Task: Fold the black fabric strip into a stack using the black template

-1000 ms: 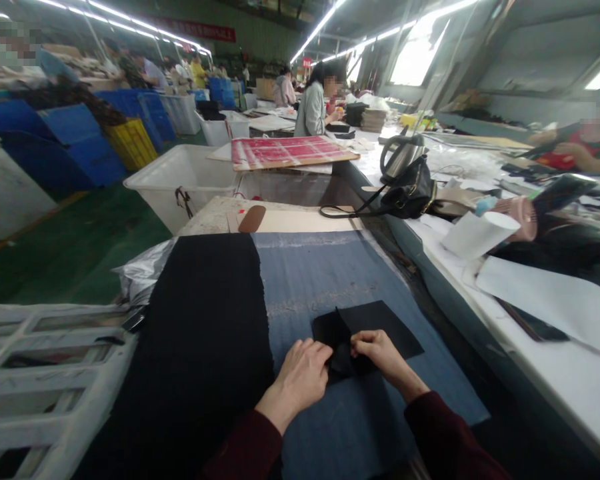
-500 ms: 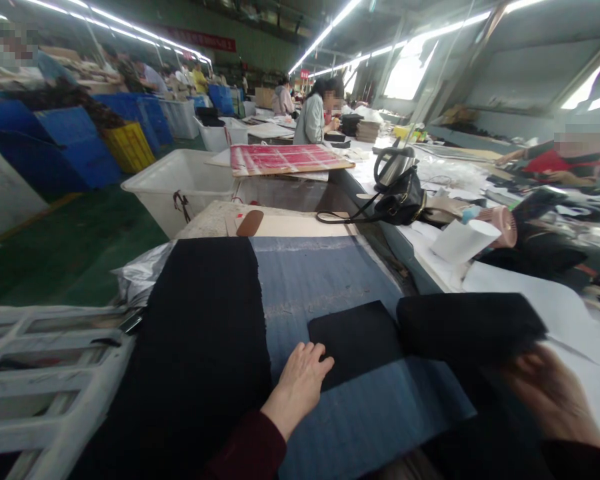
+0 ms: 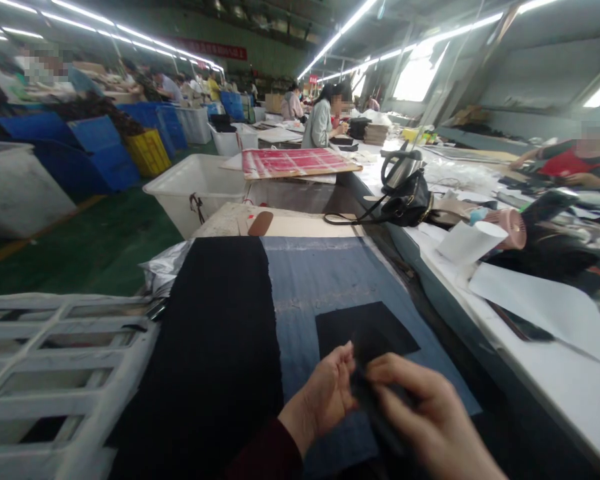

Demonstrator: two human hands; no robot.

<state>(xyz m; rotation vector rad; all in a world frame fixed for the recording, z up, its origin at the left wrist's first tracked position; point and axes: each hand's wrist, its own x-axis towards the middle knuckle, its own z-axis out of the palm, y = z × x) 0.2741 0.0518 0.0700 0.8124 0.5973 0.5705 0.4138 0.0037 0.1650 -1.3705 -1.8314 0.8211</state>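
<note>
While my right hand [image 3: 433,407] pinches a blurred black piece [image 3: 373,407] between thumb and bent fingers, my left hand [image 3: 325,395] sits just beside it, palm turned inward, the fingers loosely curled and only partly open. The near end of the black piece lies in the narrow gap between my two hands and trails down below my right thumb; the blur is too strong for me to tell whether my left fingers grip it or merely brush it. Right behind my fingertips, a flat black panel [image 3: 380,327] lies on the blue sheet [image 3: 325,270], which stretches away under and beyond both hands. To the left of my left hand, a large black cloth [image 3: 220,340] lies along the sheet's edge, and farther left stands a white slatted rack [image 3: 63,367]. Well beyond my hands, past the far end of the sheet, there is a brown rounded piece [image 3: 261,223]. Off to the right of my right hand runs a white worktop [image 3: 520,363], with a curling white sheet [image 3: 540,300] on it and, farther ahead, a black bag [image 3: 409,200] beside a kettle [image 3: 403,170]
</note>
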